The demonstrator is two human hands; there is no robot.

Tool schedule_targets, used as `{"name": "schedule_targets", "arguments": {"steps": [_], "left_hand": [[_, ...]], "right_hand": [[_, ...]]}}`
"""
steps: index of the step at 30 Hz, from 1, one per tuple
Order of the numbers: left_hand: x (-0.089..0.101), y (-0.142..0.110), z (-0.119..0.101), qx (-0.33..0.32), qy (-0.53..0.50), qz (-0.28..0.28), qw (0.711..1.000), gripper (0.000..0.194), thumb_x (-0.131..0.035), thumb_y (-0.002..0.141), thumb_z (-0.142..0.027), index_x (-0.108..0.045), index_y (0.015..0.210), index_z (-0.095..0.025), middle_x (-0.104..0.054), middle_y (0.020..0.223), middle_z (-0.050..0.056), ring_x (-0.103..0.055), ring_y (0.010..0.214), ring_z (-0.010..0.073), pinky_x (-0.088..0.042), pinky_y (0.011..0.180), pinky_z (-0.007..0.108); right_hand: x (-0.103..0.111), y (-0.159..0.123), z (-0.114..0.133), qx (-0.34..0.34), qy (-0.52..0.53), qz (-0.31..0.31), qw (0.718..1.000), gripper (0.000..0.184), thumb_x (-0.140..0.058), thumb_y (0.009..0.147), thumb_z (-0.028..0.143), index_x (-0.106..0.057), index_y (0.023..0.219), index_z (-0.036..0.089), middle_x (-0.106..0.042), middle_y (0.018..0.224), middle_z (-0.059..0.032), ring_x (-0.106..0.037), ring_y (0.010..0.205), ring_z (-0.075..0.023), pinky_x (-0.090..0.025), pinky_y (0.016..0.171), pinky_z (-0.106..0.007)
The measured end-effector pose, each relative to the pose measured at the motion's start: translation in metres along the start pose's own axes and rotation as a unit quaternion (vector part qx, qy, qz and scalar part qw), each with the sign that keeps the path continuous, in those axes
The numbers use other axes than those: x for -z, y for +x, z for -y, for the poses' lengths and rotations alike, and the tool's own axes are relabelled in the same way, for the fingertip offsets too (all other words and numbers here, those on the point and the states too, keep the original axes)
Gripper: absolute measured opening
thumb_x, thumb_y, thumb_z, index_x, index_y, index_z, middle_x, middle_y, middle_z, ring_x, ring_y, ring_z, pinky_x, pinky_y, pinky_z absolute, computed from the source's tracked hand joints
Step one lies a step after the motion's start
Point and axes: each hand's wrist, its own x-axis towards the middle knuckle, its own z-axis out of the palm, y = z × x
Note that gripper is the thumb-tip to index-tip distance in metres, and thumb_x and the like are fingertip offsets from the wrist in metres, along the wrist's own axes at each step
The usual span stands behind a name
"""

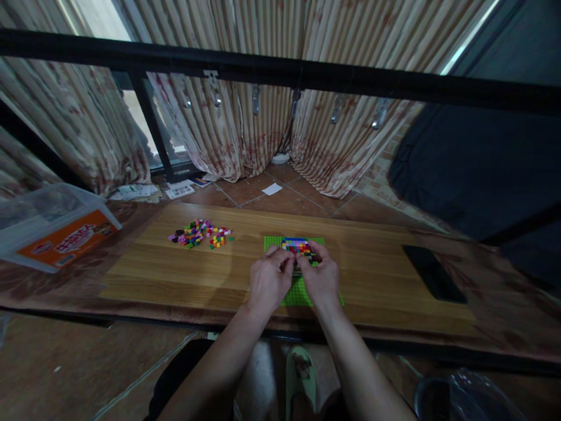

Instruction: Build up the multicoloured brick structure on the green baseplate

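Note:
A green studded baseplate (pixel 298 292) lies on the wooden board, partly covered by my hands. On its upper half sits a block of toy bricks (pixel 294 241) in coloured rows, with blue and lilac at the far side and red, yellow and other colours nearer. My left hand (pixel 272 275) bends over the left of the bricks, its thumb and fingertips pinched together. From the right, my right hand (pixel 321 275) reaches over them, its fingers curled and its thumb close to the left one. Whatever lies between the fingertips is too small to make out.
Loose coloured bricks (pixel 195 233) are heaped on the wooden board (pixel 175 286), left of the baseplate. A clear plastic box (pixel 56 228) with an orange label stands far left. A dark phone (pixel 433 273) lies at right. Behind hang striped curtains (pixel 263 128) and a dark rail (pixel 263 63).

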Motion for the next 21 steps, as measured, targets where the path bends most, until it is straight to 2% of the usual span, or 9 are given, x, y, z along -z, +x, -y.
{"name": "schedule_targets", "arguments": {"steps": [7,10,13,16,18,21], "left_hand": [[0.001,-0.003,-0.003,0.010,-0.006,0.004,1.000,0.017,-0.052,0.086,-0.019,-0.066,0.077,-0.021,-0.062,0.078,0.001,-0.058,0.071,0.0123,-0.044,0.067,0.023],[0.009,-0.001,0.004,0.025,-0.007,-0.024,0.999,0.016,-0.051,0.087,-0.021,-0.066,0.081,-0.021,-0.062,0.079,0.001,-0.059,0.071,0.0124,-0.045,0.067,0.023],[0.025,0.008,0.026,0.069,0.045,-0.096,0.992,0.017,-0.050,0.088,-0.024,-0.066,0.093,-0.019,-0.064,0.088,0.004,-0.060,0.075,0.0150,-0.048,0.071,0.026],[0.042,0.020,0.061,0.094,0.168,-0.156,0.969,0.028,-0.053,0.086,-0.027,-0.062,0.109,-0.014,-0.063,0.106,0.013,-0.057,0.103,0.0252,-0.045,0.091,0.037],[0.048,0.026,0.084,0.094,0.230,-0.151,0.957,0.035,-0.054,0.085,-0.028,-0.059,0.116,-0.012,-0.059,0.117,0.017,-0.052,0.114,0.0289,-0.041,0.099,0.040],[0.049,0.029,0.108,0.089,0.295,-0.111,0.945,0.047,-0.054,0.085,-0.032,-0.051,0.129,-0.016,-0.049,0.136,0.016,-0.045,0.125,0.0316,-0.035,0.104,0.046]], "right_hand": [[0.001,0.001,-0.004,0.005,0.003,0.009,1.000,0.044,-0.065,0.071,0.035,-0.064,0.111,0.016,-0.070,0.105,-0.0107,-0.064,0.093,-0.0229,-0.047,0.088,-0.041],[0.002,-0.001,-0.002,-0.005,0.017,0.017,1.000,0.046,-0.066,0.072,0.041,-0.065,0.111,0.015,-0.070,0.105,-0.0113,-0.064,0.092,-0.0230,-0.048,0.085,-0.040],[0.006,-0.003,0.002,-0.025,0.048,-0.007,0.998,0.049,-0.065,0.074,0.048,-0.065,0.108,0.013,-0.070,0.100,-0.0127,-0.065,0.086,-0.0219,-0.050,0.078,-0.037],[0.013,-0.003,0.005,-0.013,0.049,-0.045,0.998,0.048,-0.064,0.075,0.050,-0.066,0.107,0.014,-0.070,0.101,-0.0132,-0.065,0.085,-0.0215,-0.049,0.078,-0.036],[0.017,-0.002,0.006,-0.002,0.051,-0.061,0.997,0.047,-0.064,0.076,0.050,-0.067,0.106,0.015,-0.071,0.102,-0.0127,-0.065,0.086,-0.0216,-0.049,0.079,-0.036],[0.020,0.000,0.008,-0.001,0.058,-0.075,0.995,0.044,-0.065,0.076,0.049,-0.069,0.103,0.015,-0.072,0.099,-0.0113,-0.066,0.086,-0.0222,-0.049,0.080,-0.037]]}}
